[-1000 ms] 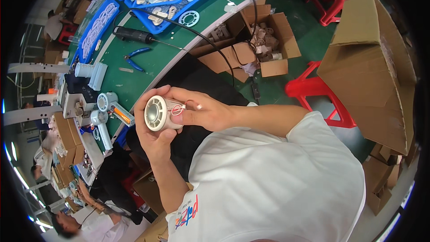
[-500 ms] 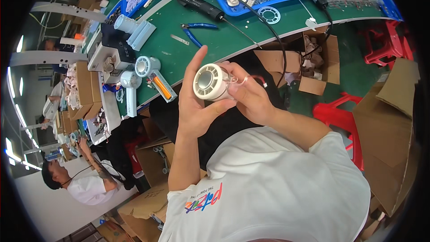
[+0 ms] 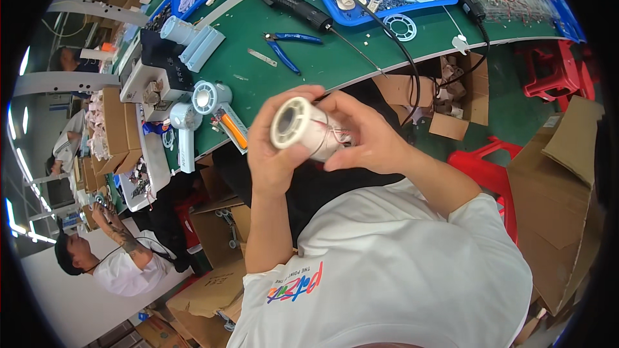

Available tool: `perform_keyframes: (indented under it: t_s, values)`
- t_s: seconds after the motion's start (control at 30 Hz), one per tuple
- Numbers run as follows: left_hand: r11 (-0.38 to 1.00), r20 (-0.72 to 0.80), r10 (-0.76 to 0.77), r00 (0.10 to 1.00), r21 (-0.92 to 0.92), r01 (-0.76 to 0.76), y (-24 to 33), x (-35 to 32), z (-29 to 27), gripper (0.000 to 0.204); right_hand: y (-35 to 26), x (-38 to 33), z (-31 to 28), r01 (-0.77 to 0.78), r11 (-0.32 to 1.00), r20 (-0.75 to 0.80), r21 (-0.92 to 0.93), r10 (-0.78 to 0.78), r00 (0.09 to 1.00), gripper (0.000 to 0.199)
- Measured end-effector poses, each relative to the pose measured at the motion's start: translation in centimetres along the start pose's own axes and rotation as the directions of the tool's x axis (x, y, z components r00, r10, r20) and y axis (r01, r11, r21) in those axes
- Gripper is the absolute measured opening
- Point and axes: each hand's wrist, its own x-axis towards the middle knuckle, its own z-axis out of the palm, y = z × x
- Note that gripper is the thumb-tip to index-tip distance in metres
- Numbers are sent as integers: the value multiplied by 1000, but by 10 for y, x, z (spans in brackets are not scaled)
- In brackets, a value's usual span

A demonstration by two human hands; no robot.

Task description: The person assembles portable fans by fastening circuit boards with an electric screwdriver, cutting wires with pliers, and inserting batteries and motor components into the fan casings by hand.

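A white cylindrical fan housing (image 3: 314,132) is held in front of me above my lap. Its round slotted end is tilted toward the upper left, and thin dark and reddish wires run along its side. My left hand (image 3: 274,154) is closed around the slotted end, fingers behind it and thumb below. My right hand (image 3: 371,135) grips the other end, where the wires bunch up (image 3: 338,135). Part of that wired end is hidden by the fingers.
Blue-handled pliers (image 3: 291,48), an electric screwdriver (image 3: 293,6) and light-blue handheld fan parts (image 3: 211,96) lie on the green table (image 3: 238,32). Blue trays (image 3: 354,16) stand at the back. Cardboard boxes (image 3: 554,200) and red stools (image 3: 487,164) are at right. A co-worker (image 3: 129,258) sits at left.
My left fingers, stretched out before, have closed around the housing. The housing has turned, so more of its wired side shows.
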Motion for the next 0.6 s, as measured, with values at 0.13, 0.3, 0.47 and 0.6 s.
perform_keyframes:
  t_s: [0.13,0.3,0.47,0.6]
  values:
    - [994,-136,102,985,45,-96,14,-5,-18,73,-16,-3,-6,-43,950,3,-310,46,999,55]
    - [979,-205,199,958,90,-184,32,-7,-50,82,-26,-16,-21,-112,893,76,-435,161,984,50]
    - [985,-75,168,983,53,-164,25,-6,-53,82,-30,-52,-45,-278,841,28,-465,328,944,47]
    - [989,12,134,991,52,-135,17,1,-38,83,-41,-105,-74,-284,801,-199,-526,209,957,48]
